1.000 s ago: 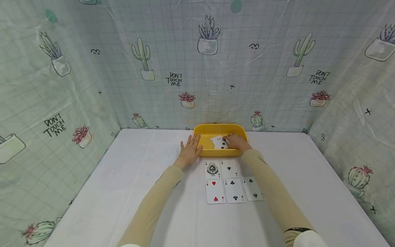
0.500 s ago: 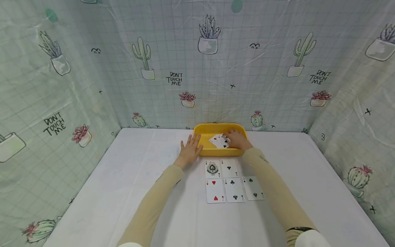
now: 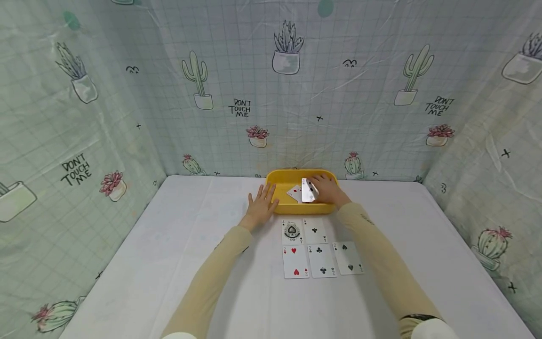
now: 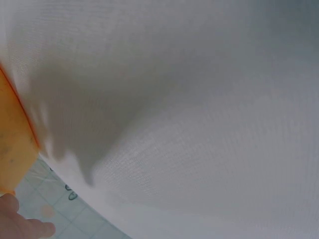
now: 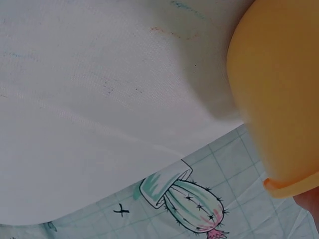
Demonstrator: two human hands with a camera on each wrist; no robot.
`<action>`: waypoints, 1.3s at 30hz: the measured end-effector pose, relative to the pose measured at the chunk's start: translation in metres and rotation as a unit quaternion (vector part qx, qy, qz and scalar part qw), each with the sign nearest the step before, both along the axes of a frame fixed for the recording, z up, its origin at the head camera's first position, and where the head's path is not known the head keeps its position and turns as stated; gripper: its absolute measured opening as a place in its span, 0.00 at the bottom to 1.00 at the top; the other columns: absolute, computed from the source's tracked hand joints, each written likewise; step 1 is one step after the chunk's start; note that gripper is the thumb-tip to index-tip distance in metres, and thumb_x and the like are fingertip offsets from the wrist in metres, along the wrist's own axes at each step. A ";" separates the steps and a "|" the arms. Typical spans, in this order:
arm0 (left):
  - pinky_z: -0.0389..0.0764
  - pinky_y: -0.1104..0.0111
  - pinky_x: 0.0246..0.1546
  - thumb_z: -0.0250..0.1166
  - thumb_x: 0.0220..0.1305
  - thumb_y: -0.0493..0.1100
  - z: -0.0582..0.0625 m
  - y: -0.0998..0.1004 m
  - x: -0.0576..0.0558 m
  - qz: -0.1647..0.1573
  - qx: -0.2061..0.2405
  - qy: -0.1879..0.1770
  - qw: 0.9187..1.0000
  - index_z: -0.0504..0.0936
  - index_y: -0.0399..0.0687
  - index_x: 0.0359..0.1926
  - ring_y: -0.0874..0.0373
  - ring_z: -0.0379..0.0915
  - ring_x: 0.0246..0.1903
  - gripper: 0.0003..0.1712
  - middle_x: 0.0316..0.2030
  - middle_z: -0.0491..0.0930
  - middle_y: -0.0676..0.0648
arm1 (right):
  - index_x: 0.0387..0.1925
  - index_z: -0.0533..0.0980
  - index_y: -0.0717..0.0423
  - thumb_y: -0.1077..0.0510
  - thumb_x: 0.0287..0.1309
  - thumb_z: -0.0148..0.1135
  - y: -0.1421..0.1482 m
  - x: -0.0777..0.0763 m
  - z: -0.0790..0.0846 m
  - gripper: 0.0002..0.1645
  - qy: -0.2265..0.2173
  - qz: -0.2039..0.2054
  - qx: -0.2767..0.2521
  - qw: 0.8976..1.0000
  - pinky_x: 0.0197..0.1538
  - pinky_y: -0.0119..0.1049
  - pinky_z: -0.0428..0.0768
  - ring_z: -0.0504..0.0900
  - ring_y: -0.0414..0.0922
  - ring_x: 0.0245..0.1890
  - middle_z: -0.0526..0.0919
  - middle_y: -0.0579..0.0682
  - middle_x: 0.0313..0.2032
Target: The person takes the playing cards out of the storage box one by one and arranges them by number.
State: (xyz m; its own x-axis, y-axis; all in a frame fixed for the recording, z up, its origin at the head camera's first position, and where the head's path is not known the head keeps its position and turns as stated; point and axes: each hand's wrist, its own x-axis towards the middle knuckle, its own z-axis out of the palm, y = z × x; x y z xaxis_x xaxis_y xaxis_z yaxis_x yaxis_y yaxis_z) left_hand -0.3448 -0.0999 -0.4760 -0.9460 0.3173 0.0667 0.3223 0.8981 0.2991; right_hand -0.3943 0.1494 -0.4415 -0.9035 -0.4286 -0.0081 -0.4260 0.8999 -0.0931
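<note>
Hands: two. The left hand point(image 3: 261, 207) lies flat on the table point(image 3: 169, 263), fingers straight and a bit spread, touching the left side of the tray point(image 3: 282, 179). It holds nothing.
Right hand: the right hand point(image 3: 327, 190) is in the tray. Its fingers pinch one card point(image 3: 308, 190) and lift it up on its edge.
Tray: one, yellow, at the far side of the table, near the wall.
Cards in the tray: more cards point(image 3: 294, 192) lie under and beside the lifted one. I cannot tell how many.
Cards on the table: five, face up, in two rows just in front of the tray.
Top row: two aces, the ace of spades point(image 3: 291, 231) and the ace of clubs point(image 3: 314, 230).
Bottom row: three twos, the two of hearts point(image 3: 295, 262), the two of clubs point(image 3: 322, 260) and the two of spades point(image 3: 347, 258).
Sleeves: two, tan.
Wall: a curtain point(image 3: 237, 84) with cactus pictures on three sides.
</note>
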 end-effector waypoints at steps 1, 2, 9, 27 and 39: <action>0.41 0.38 0.61 0.35 0.68 0.58 0.000 0.000 0.000 0.000 0.002 0.001 1.000 0.37 0.59 0.70 0.50 0.29 0.70 0.33 0.71 0.36 0.51 | 0.65 0.55 0.54 0.37 0.39 0.66 0.000 0.000 0.000 0.55 0.001 0.000 -0.001 1.000 0.60 0.64 0.53 0.54 0.58 0.64 0.60 0.57 0.64; 0.41 0.38 0.60 0.35 0.68 0.58 0.000 0.000 0.000 -0.001 0.004 0.002 1.000 0.38 0.58 0.70 0.49 0.29 0.70 0.33 0.71 0.36 0.50 | 0.65 0.55 0.54 0.36 0.39 0.66 0.000 0.000 0.000 0.55 0.000 -0.001 -0.002 1.000 0.60 0.64 0.52 0.54 0.58 0.64 0.59 0.56 0.65; 0.43 0.37 0.60 0.37 0.68 0.55 -0.001 0.001 0.001 -0.005 0.003 0.009 1.000 0.38 0.56 0.70 0.47 0.30 0.70 0.33 0.70 0.38 0.48 | 0.66 0.53 0.51 0.38 0.41 0.65 0.001 0.004 0.008 0.53 0.016 -0.002 -0.001 1.000 0.59 0.66 0.51 0.53 0.57 0.65 0.57 0.55 0.65; 0.41 0.37 0.60 0.36 0.68 0.56 -0.004 0.001 -0.002 -0.001 0.003 0.006 1.000 0.37 0.57 0.70 0.48 0.30 0.70 0.33 0.71 0.36 0.50 | 0.66 0.51 0.49 0.41 0.40 0.67 0.005 0.013 0.026 0.55 0.058 -0.015 0.013 0.998 0.57 0.64 0.56 0.53 0.57 0.64 0.56 0.55 0.65; 0.42 0.38 0.60 0.36 0.68 0.57 -0.004 0.000 -0.003 0.001 0.002 0.015 1.000 0.38 0.57 0.70 0.49 0.31 0.70 0.33 0.71 0.37 0.50 | 0.66 0.51 0.50 0.42 0.39 0.69 0.012 0.036 0.032 0.56 0.099 0.020 -0.009 0.995 0.52 0.62 0.62 0.56 0.56 0.61 0.55 0.55 0.65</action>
State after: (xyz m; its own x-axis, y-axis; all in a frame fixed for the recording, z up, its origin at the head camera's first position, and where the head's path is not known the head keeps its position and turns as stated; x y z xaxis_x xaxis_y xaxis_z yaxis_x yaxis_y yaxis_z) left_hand -0.3480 -0.0997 -0.4800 -0.9441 0.3152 0.0962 0.3295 0.8976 0.2929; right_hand -0.3580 0.1617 -0.4091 -0.8690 -0.4623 0.1766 -0.4728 0.8810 -0.0201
